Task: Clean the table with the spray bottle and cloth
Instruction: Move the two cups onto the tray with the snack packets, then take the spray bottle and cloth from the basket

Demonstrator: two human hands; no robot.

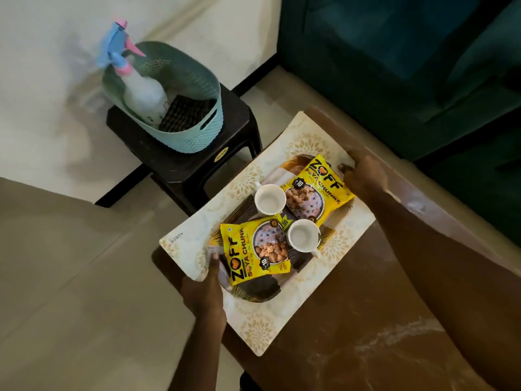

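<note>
A white patterned tray [282,328] lies on the brown table [380,320], overhanging its left edge. My left hand [204,292] grips the tray's near short edge and my right hand [363,174] grips its far short edge. On the tray are two yellow snack packets [248,252] [321,187] and two white cups [269,199] [303,235]. A clear spray bottle [141,91] with a blue and pink head stands in a teal basket [194,136]. A dark folded cloth [186,111] leans beside it in the basket.
The basket sits on a black plastic stool [197,170] to the left of the table, against a white wall. A dark green sofa [408,66] stands behind the table. White dusty smears [394,337] mark the tabletop. Beige floor tiles lie at left.
</note>
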